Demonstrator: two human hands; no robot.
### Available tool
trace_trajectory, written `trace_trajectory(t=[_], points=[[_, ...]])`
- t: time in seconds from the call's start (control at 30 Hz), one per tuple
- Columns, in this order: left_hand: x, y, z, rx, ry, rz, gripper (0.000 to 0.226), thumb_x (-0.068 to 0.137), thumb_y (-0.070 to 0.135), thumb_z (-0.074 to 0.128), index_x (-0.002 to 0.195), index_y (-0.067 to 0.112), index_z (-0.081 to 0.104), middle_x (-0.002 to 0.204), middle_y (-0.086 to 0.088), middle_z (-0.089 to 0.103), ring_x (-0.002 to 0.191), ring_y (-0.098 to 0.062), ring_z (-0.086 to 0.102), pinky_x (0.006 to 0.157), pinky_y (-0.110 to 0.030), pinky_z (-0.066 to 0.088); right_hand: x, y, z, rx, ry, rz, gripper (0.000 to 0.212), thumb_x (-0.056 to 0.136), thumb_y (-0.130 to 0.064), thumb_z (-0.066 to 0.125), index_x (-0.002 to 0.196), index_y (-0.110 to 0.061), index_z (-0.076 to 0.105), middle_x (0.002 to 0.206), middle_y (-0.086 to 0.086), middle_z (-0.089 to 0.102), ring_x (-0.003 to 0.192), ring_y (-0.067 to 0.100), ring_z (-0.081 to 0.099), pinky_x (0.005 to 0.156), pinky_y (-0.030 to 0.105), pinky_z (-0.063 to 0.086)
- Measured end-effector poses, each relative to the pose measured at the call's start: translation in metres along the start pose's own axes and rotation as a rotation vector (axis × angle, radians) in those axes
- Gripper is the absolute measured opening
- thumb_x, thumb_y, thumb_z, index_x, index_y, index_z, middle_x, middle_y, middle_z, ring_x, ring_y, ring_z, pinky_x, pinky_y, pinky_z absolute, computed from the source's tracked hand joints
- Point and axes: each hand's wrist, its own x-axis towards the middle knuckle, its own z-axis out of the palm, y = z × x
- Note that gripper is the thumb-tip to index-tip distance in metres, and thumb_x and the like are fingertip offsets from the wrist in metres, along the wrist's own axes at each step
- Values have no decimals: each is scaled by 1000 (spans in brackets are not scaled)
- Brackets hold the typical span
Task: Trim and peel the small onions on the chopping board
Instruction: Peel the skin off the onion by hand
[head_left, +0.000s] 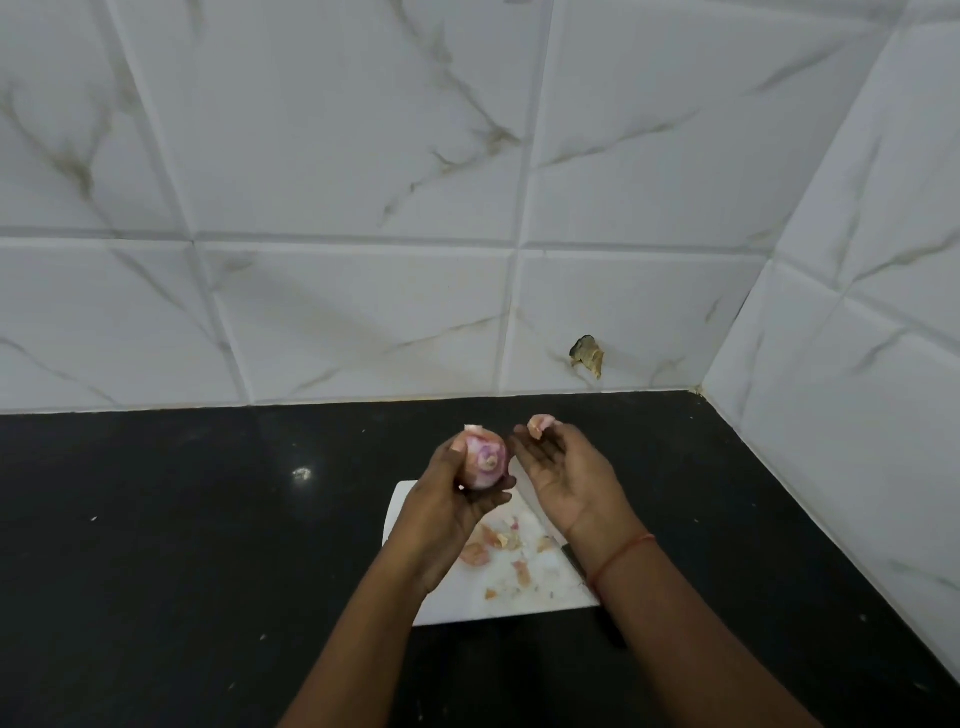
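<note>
In the head view, a small onion (485, 462) is gripped in the left hand (457, 499), raised above the chopping board (519, 592). At its three o'clock, a strip of skin (540, 423) is pinched by the right hand (563, 475). Peeling appears underway; next, the strip probably needs dropping among the peelings (501, 545).

One onion (485, 464), one chopping board (467, 605), two hands, several peel scraps (501, 540).
</note>
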Motion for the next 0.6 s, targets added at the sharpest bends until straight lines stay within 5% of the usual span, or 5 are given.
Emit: trace_trajectory(t=[0.13, 0.27, 0.43, 0.6], points=[[1, 3, -5, -34, 34, 4, 34, 108, 25, 37, 130, 15, 60, 127, -21, 63, 116, -39, 65, 80, -35, 59, 6, 0, -13, -247, 134, -139, 10, 88, 1, 64, 97, -3, 65, 86, 15, 66, 71, 20, 64, 68, 33, 56], [2, -1, -4, 11, 54, 26, 31, 107, 21, 38, 129, 15, 60, 129, -19, 60, 112, -34, 65, 83, -36, 57, 2, 7, -17, -355, 76, -171, 19, 90, 12, 53, 94, 2, 68, 96, 22, 70, 85, 29, 70, 83, 37, 58], [2, 0, -3, 56, 46, 55, 29, 106, 23, 40, 129, 18, 58, 127, -15, 60, 110, -30, 65, 86, -35, 57, -8, 12, -7, -693, -100, -240, 29, 97, 2, 47, 105, -10, 72, 107, 5, 71, 101, 19, 68, 89, 32, 57], [1, 0, -2, 51, 53, 73, 29, 105, 23, 44, 129, 14, 58, 127, -16, 64, 116, -30, 65, 97, -41, 56, -10, 17, -7, -1046, -320, -493, 20, 86, -13, 71, 106, -15, 72, 101, -2, 73, 98, 11, 69, 87, 26, 57]])
